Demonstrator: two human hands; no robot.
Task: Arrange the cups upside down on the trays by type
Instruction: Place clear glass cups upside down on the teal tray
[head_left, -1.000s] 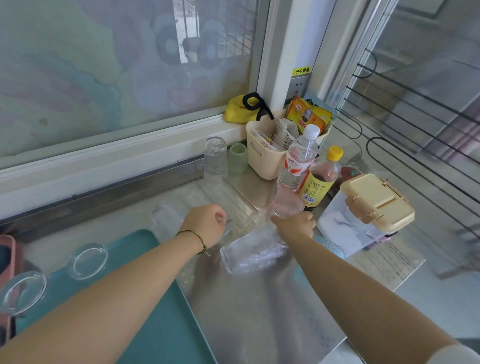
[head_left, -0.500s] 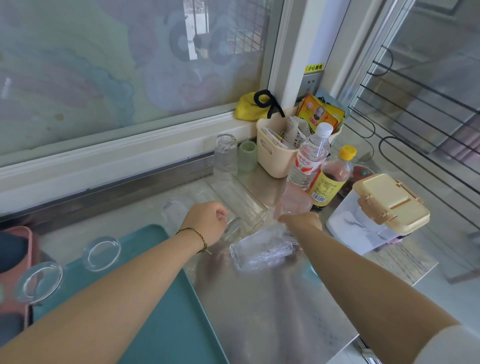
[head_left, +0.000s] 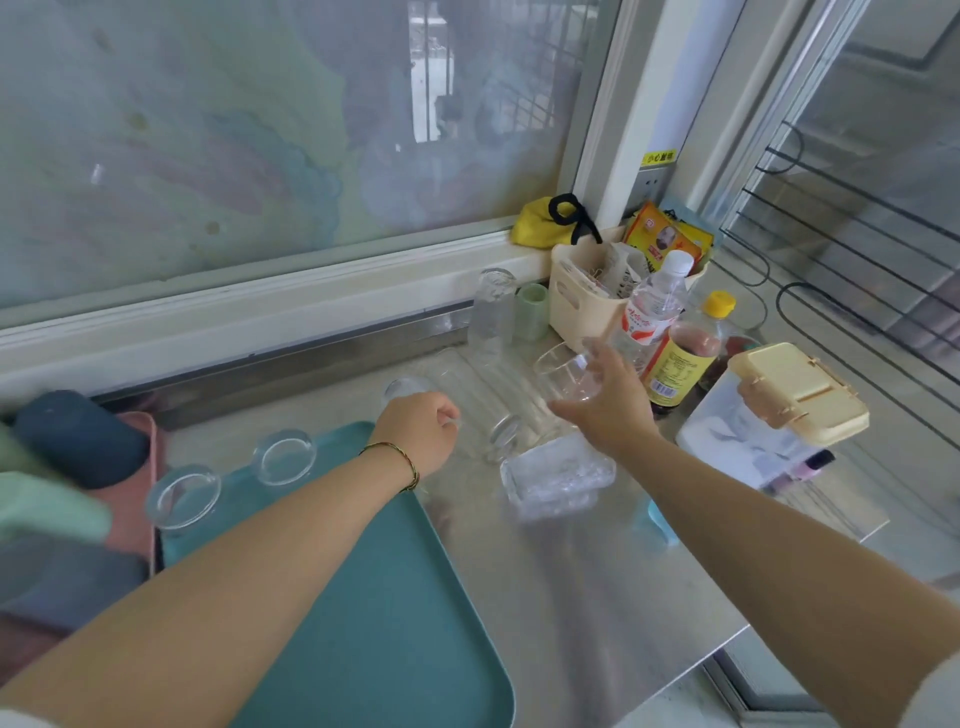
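Head view: nearest me lies the teal tray (head_left: 363, 597) on the steel surface (head_left: 597, 597), with two clear cups (head_left: 183, 494) standing upside down along its far left edge. Just right of the tray sits a clear plastic box (head_left: 558, 480). My left hand (head_left: 418, 434) is curled shut over a clear cup (head_left: 402, 389) at the tray's far corner; how firmly the fingers grip it I cannot tell. My right hand (head_left: 605, 408) holds a short glass (head_left: 563, 374) lifted off the surface, fingers wrapped round its base, mouth tilted left. Farther back stand a tall glass (head_left: 491, 312), a green cup (head_left: 531, 312) and bottles (head_left: 654, 312).
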